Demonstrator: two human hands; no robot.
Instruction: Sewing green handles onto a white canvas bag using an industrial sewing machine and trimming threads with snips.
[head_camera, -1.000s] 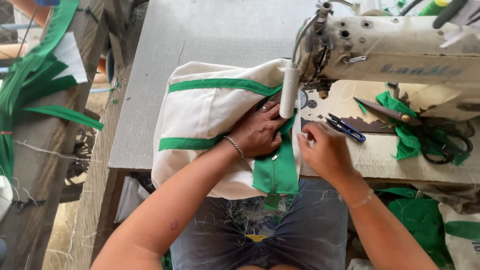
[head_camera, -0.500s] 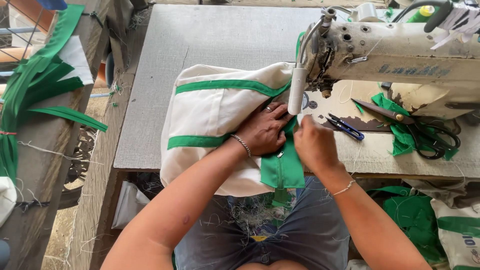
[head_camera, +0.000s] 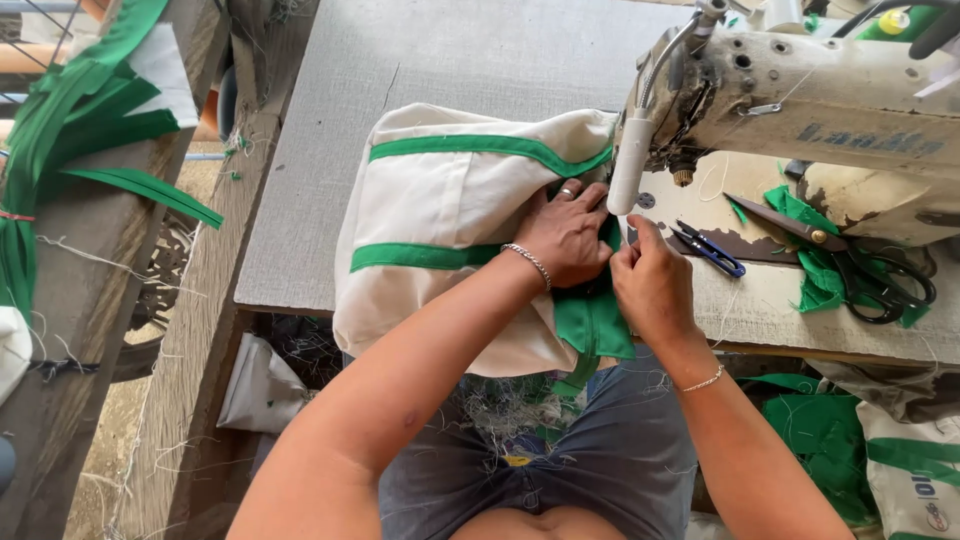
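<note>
A cream cloth bag (head_camera: 450, 210) with green bands lies on the grey table, its edge under the head of an old cream sewing machine (head_camera: 800, 100). My left hand (head_camera: 568, 232), with a ring and a bead bracelet, presses flat on the bag beside the needle area. My right hand (head_camera: 650, 282) pinches the green strap (head_camera: 592, 325) that hangs off the table's front edge towards my lap. The needle itself is hidden behind the machine's white lever (head_camera: 628, 160).
Blue thread snips (head_camera: 712, 250) and large black scissors (head_camera: 860, 265) lie on green scraps right of the needle. Green straps (head_camera: 90, 130) drape over a wooden bench at left. More cream and green fabric (head_camera: 890, 460) sits low right.
Both hands have shifted slightly along the bag at the needle; my right hand has closed in on the green strap beside my left hand. The view has drifted a little.
</note>
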